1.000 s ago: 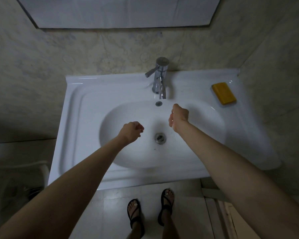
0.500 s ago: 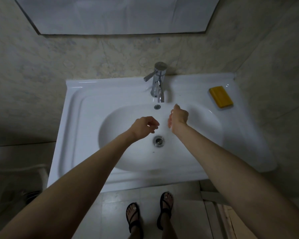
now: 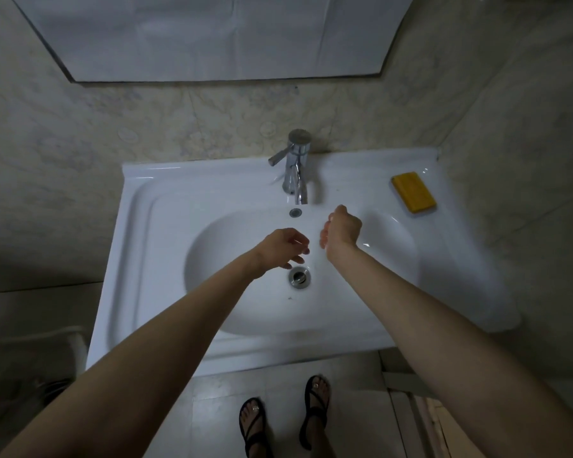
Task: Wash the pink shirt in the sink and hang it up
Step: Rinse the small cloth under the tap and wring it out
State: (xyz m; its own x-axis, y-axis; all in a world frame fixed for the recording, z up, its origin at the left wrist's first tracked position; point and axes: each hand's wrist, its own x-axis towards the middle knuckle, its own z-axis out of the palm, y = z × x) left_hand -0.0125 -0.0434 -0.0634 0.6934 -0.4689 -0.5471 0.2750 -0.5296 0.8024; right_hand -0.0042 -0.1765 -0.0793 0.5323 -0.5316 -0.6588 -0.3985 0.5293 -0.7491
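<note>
Since the pink shirt is nowhere in view, the washing is judged not yet begun. Over the white sink (image 3: 146, 259) both bare hands are held: the left hand (image 3: 280, 247) with fingers loosely curled and slightly spread, holding nothing; the right hand (image 3: 343, 229) with fingers tucked under, their state not to be told. The shirt must be fetched, the tap (image 3: 296, 166) opened, the yellow soap (image 3: 413, 192) taken, perhaps the drain (image 3: 299, 277) plugged.

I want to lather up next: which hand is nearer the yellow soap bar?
Right. The right hand hangs over the sink, left of the soap; the left hand is farther left, above the drain.
</note>
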